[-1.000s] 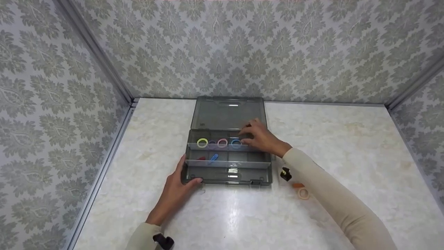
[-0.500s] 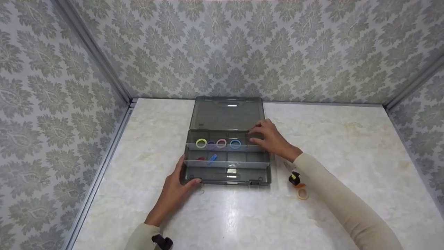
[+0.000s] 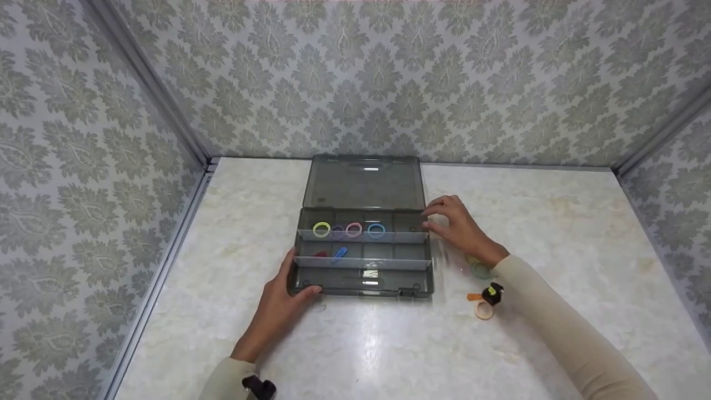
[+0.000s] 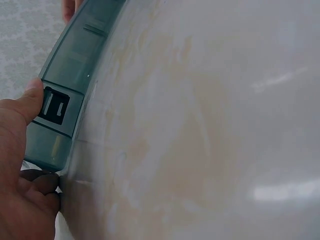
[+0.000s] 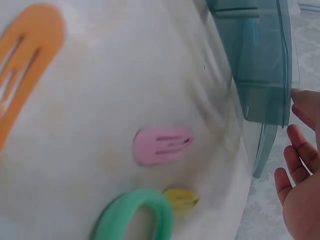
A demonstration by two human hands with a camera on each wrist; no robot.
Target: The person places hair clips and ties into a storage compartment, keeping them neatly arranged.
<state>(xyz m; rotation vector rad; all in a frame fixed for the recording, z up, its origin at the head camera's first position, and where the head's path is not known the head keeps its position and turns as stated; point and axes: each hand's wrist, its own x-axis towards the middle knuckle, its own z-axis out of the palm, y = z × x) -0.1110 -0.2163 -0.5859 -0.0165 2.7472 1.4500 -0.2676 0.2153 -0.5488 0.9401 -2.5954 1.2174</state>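
Observation:
A grey translucent divided box (image 3: 333,282) stands with its lid (image 3: 364,183) laid back. My left hand (image 3: 278,305) grips its front left corner, thumb on the front wall, fingers at the side. My right hand (image 3: 464,228) is at the box's right edge, fingers loosely bent, holding nothing. In the back row lie a yellow hair tie (image 3: 314,229), a purple one (image 3: 338,232), a pink one (image 3: 346,230) and a blue one (image 3: 369,231). The middle row has a blue hair clip (image 3: 340,254) and a partly hidden red piece (image 3: 320,254).
Right of the box, an orange hair clip (image 3: 474,297) and a peach hair tie (image 3: 476,312) lie on the table. The right wrist view also shows a pink clip (image 5: 162,146), a yellow clip (image 5: 181,201) and a green hair tie (image 5: 112,220). Patterned walls surround the table.
My right hand has moved right, from beside the blue hair tie over the back row to the box's right edge. The left hand keeps its hold on the corner.

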